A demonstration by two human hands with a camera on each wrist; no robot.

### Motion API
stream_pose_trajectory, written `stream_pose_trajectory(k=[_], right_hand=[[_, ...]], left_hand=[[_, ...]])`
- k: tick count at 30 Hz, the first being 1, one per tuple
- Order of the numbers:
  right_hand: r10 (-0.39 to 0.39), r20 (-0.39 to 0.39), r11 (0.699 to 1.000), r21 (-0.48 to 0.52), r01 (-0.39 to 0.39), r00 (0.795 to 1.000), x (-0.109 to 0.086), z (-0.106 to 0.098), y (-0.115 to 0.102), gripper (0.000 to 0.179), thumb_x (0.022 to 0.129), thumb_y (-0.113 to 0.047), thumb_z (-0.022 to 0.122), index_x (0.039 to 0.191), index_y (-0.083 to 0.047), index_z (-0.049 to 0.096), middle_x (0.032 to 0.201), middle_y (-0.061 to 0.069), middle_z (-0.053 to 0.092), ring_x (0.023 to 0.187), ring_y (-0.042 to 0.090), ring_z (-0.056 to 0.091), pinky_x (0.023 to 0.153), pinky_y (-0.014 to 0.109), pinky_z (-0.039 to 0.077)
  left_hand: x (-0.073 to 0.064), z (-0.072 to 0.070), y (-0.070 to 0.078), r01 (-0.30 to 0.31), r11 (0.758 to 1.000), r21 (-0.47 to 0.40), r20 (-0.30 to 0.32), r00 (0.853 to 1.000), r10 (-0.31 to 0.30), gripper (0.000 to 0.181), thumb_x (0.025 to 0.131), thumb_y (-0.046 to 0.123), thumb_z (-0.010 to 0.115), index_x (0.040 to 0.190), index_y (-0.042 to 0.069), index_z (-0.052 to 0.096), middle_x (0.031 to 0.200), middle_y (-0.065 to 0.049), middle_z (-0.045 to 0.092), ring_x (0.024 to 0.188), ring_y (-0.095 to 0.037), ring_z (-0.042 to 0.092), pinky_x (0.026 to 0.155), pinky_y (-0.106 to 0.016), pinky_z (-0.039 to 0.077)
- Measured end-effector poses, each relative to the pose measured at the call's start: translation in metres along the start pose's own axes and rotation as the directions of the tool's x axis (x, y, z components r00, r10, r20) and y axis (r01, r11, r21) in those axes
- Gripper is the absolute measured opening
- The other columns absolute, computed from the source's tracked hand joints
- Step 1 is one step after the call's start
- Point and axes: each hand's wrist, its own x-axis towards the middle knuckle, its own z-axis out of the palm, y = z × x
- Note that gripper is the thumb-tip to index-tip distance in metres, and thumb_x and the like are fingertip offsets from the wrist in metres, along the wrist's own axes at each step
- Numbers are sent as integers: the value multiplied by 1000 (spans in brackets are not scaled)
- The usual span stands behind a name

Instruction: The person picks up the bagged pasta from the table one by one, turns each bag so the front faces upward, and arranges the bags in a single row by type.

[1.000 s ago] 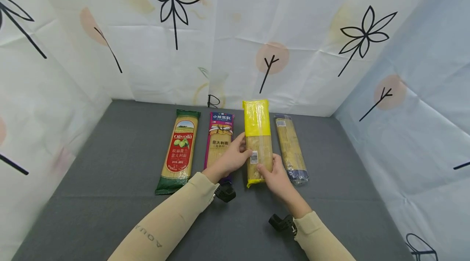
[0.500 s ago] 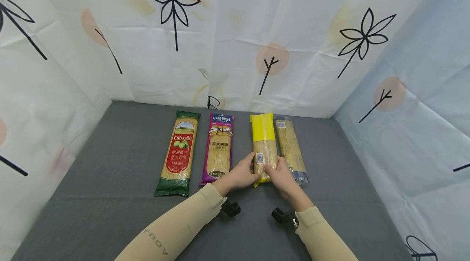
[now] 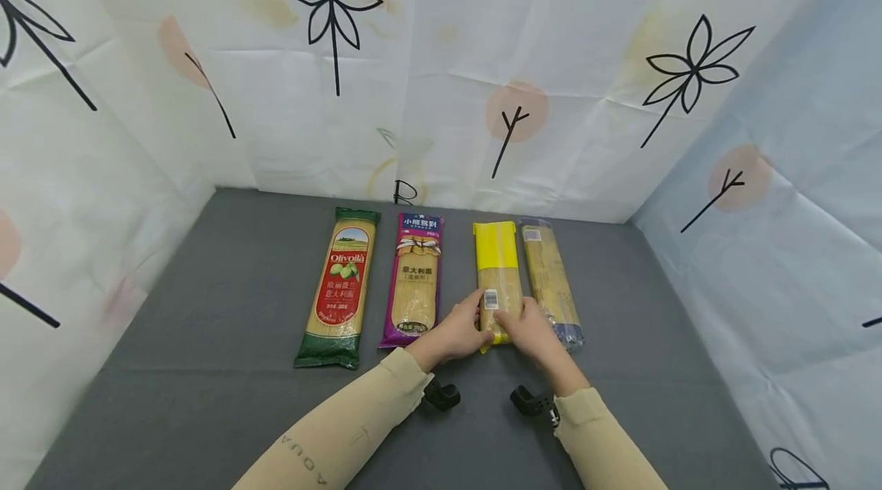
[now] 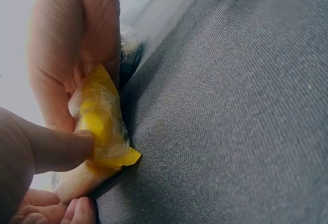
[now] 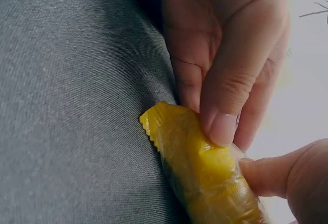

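A yellow-topped pack of spaghetti (image 3: pixel 498 276) with a clear lower half and a barcode label lies on the grey cloth. My left hand (image 3: pixel 456 331) holds its lower left side, thumb on the near end; the left wrist view shows that thumb (image 4: pixel 61 149) on the crimped yellow end (image 4: pixel 105 131). From the opposite side my right hand (image 3: pixel 536 331) grips the pack, thumb on top. Close on the right lies a clear pack of spaghetti (image 3: pixel 551 276) with a blue end, its near part partly behind my right hand. A purple pasta pack (image 3: pixel 416 283) lies left of my left hand.
Farther left is a green-ended Olivoilà spaghetti pack (image 3: pixel 339 287). Patterned white curtains (image 3: pixel 441 76) stand behind and on both sides of the grey-covered table (image 3: pixel 207 398). Black wrist cameras (image 3: pixel 442 396) hang under both wrists.
Both hands have brought the yellow pack down and to the right, beside the blue-ended pack. In the last half second it has shifted only slightly toward me.
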Motion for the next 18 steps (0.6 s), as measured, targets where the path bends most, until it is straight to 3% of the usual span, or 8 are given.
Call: stream_pose_trajectory(k=[9,14,18], right_hand=[[37,45,999,-42,-35,998,4,-2,-6,42,93,-23,63,116,8,47,90,15,55,72,23,52,57,31,43],[28,47,999,-43,-26,999,2,-4,-7,38,94,-21,63,113,8,49,88,15,56,69,23,51,56,31,43],[34,40,999,-38,-33,999,1,-4,-6,39,94,-22,63,114,8,48,89,15,57,70,23,52,57,32,44]], left_hand=[[-2,0,1,-15,1000,13,-14,1000,15,80,90,12,69,154,8,21,143,-19,43,129,-29,45,101,-39,42],[-1,0,0,-48,996,69,-21,999,49,79,90,12,70,153,5,22,143,-18,44,127,-29,46,107,-41,34],[-1,2,1,-63,994,91,-24,998,65,80,89,12,71,152,3,23,142,-19,45,125,-30,47,106,-42,35]])
